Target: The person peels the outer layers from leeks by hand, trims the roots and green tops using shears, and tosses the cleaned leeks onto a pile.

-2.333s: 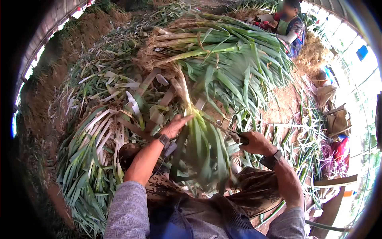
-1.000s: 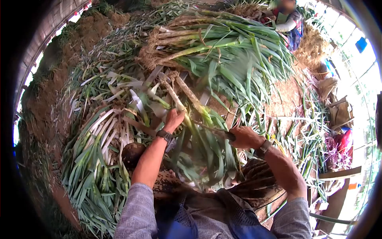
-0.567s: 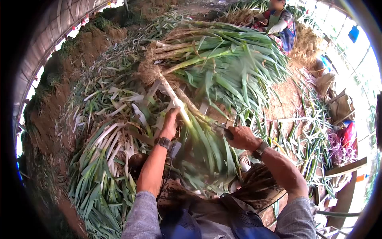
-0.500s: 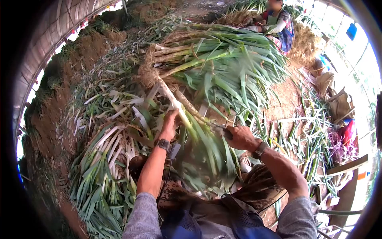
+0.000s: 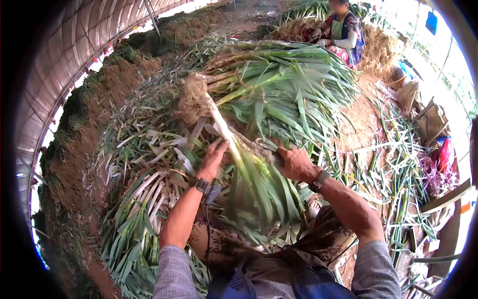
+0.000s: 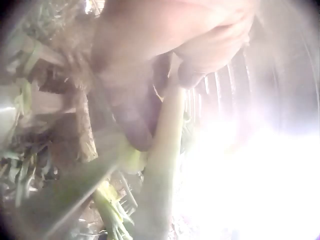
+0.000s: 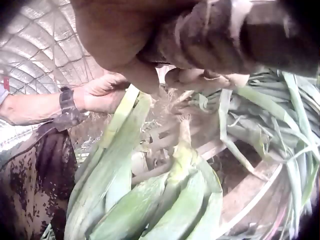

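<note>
In the head view my left hand (image 5: 214,158) holds a leek (image 5: 221,122) by its pale stalk, roots away from me and green leaves hanging toward my knees. The left wrist view shows thumb and fingers around the stalk (image 6: 167,125). My right hand (image 5: 298,165) grips the dark handle of a knife (image 5: 266,148), whose blade points left toward the leeks. A second, browner leek (image 5: 240,135) lies just right of the held one, under the blade. In the right wrist view the dark knife handle (image 7: 230,35) crosses the top; the blade is hidden there.
A large heap of untrimmed leeks (image 5: 298,94) lies ahead. Another leek bundle (image 5: 137,229) rests at my left. Leaf scraps (image 5: 142,139) cover the ground on both sides. Another person (image 5: 344,35) sits at the far right. A red bag (image 5: 443,155) stands at right.
My left hand has gone from outstretched fingers to holding the pale-stalked leek, now raised apart from the browner one. My right hand with the knife has shifted slightly left. The head view has tilted up.
</note>
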A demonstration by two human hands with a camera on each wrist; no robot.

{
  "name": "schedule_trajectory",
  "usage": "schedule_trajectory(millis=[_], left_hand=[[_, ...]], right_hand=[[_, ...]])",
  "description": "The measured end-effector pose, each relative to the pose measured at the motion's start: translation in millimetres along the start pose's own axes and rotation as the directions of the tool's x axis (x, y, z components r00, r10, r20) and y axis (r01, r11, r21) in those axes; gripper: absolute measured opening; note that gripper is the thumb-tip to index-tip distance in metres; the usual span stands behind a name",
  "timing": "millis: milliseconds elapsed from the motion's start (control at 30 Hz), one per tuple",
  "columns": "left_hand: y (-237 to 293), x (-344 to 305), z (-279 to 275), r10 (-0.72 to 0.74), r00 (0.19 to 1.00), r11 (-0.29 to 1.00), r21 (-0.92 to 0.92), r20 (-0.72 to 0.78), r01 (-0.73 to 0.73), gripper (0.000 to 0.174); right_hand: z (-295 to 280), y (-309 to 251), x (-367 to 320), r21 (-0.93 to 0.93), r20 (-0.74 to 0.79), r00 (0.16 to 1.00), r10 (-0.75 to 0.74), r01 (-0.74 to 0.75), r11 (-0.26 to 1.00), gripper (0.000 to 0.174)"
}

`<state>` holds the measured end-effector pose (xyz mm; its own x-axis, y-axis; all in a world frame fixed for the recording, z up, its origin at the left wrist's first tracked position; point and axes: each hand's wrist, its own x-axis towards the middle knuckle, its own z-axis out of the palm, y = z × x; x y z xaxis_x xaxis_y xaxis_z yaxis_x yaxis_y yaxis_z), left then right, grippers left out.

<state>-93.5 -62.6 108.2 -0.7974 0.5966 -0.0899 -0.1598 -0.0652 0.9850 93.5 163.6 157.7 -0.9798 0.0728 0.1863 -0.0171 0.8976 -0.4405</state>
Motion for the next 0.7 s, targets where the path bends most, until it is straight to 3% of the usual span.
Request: schedule_trajectory(millis=[100,167,233,267,433,533,567,633,700], left_hand=[[10,-8,9,0.039,0.998,0.997,0.071,-0.054,-0.035,0.033],[3,-6,11,0.124,0.99,0.985,0.13,-0.064,-0.115,0.03],[-12,-2,7,0.269,0.958,0.919,0.326,-0.103,-0.223,0.029],[-20,3,4,0.234,0.965,0.947,0.252,-0.122,-0.198,0.029],[-16,-8,21,0.181,0.979,0.943,0.301,-0.097,-0.145,0.029],[-14,-16,32,0.052,0.998,0.988,0.15,-0.039,-0.045,0.035],[-15,-15,34,0.048,0.998,0.988,0.149,-0.039,-0.042,0.035],[-20,-12,35,0.21,0.978,0.957,0.205,-0.006,-0.205,0.031],[-23,-10,32,0.202,0.979,0.96,0.2,0.006,-0.199,0.031]], right_hand=[[4,-2,0,0.043,-0.091,0.992,-0.083,0.087,0.995,0.032],[3,-5,0,0.062,-0.101,0.994,-0.047,0.053,0.997,0.032],[3,-4,0,0.015,-0.054,0.996,-0.067,0.068,0.998,0.031],[3,-4,2,0.014,-0.053,0.996,-0.066,0.067,0.998,0.031],[-5,-11,9,0.057,-0.024,0.999,0.031,-0.03,0.998,0.028],[7,-1,19,0.017,-0.013,1.0,0.005,-0.005,1.0,0.028],[12,3,22,0.017,-0.009,1.0,0.007,-0.007,1.0,0.028],[17,6,31,0.058,-0.027,0.998,0.049,-0.047,0.997,0.029],[18,6,34,0.063,-0.033,0.997,0.064,-0.062,0.996,0.027]])
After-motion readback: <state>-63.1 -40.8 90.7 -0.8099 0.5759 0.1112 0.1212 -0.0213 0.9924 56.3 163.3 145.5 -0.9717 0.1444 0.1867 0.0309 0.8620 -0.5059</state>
